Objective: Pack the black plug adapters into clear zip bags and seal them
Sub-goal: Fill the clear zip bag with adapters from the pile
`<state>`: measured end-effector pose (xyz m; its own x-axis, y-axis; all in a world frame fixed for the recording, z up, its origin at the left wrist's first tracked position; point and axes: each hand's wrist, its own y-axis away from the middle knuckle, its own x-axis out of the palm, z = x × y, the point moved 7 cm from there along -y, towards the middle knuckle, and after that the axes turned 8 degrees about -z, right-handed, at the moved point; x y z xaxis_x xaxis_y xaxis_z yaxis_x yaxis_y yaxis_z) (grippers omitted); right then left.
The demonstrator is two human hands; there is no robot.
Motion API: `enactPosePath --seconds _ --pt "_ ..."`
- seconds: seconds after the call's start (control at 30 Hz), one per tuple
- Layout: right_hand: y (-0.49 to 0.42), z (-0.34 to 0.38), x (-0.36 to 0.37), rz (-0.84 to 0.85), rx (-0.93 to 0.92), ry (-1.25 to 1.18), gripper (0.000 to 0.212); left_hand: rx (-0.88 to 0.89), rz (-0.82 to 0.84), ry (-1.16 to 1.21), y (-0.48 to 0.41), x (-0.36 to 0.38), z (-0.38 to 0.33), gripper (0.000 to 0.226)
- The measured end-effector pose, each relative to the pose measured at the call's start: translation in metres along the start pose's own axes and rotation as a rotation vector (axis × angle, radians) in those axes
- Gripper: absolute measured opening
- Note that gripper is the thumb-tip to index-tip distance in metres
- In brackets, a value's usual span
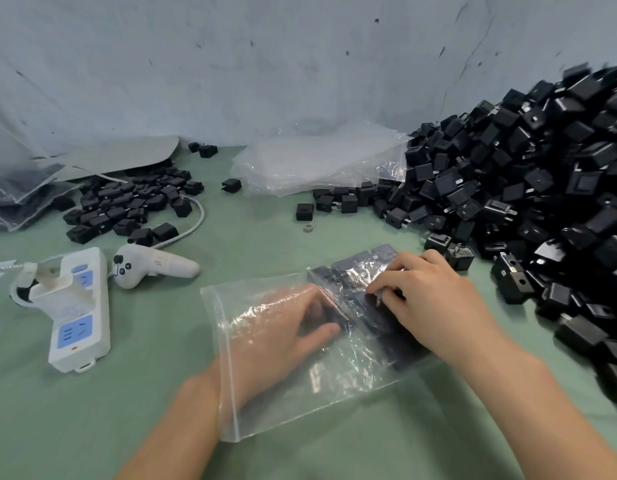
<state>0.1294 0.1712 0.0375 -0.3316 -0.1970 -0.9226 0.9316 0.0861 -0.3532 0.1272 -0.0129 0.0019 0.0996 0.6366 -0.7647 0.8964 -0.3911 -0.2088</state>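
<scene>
A clear zip bag (251, 403) lies flat on the green table, its open mouth toward me on the left. My left hand (286, 327) is inside the bag, fingers spread against several black plug adapters (366, 268) packed in its far right end. My right hand (428, 299) presses down on top of the bag from outside, fingertips on the adapters through the plastic. A large heap of loose black adapters (528, 181) fills the right side.
A smaller pile of adapters (127, 206) sits at back left beside filled bags (16, 195). A stack of empty clear bags (317, 161) lies at the back centre. A white power strip (78, 313) and a white handheld controller (151, 265) lie left.
</scene>
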Motion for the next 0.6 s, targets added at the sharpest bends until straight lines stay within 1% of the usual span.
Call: enactPosePath --seconds 0.1,0.2,0.27,0.3,0.33,0.37,0.4,0.47,0.5,0.53,0.6 --pt "0.000 0.002 0.001 -0.012 -0.006 0.006 0.027 -0.008 -0.021 0.015 0.000 0.000 -0.003 0.022" --pt "-0.001 0.004 -0.003 -0.094 0.042 -0.093 0.027 -0.013 -0.035 0.042 0.001 -0.002 -0.001 0.026" --pt "-0.001 0.004 -0.011 -0.185 0.088 -0.271 0.024 0.061 -0.108 -0.032 0.004 -0.012 -0.004 0.028" --pt "-0.001 0.003 -0.015 -0.223 0.122 -0.379 0.022 0.062 -0.148 -0.038 0.007 -0.018 -0.004 0.028" --pt "-0.001 0.002 -0.017 -0.244 0.161 -0.479 0.022 0.018 -0.187 -0.010 0.011 -0.026 0.000 0.026" --pt "-0.002 0.001 -0.018 -0.247 0.200 -0.564 0.026 -0.049 -0.217 0.044 0.016 -0.035 0.007 0.021" --pt "-0.001 0.001 -0.018 -0.231 0.237 -0.656 0.034 -0.100 -0.246 0.075 0.023 -0.044 0.015 0.021" --pt "0.001 0.006 -0.019 -0.167 0.328 -0.918 0.047 -0.151 -0.312 0.049 0.042 -0.065 0.026 0.040" --pt "0.002 0.010 -0.019 -0.131 0.379 -1.060 0.053 -0.198 -0.369 0.039 0.051 -0.077 0.033 0.045" --pt "0.003 0.015 -0.019 -0.100 0.420 -1.175 0.057 -0.254 -0.468 0.041 0.061 -0.091 0.039 0.043" --pt "0.005 0.027 -0.021 -0.062 0.460 -1.301 0.060 -0.334 -0.727 0.095 0.079 -0.116 0.041 0.036"
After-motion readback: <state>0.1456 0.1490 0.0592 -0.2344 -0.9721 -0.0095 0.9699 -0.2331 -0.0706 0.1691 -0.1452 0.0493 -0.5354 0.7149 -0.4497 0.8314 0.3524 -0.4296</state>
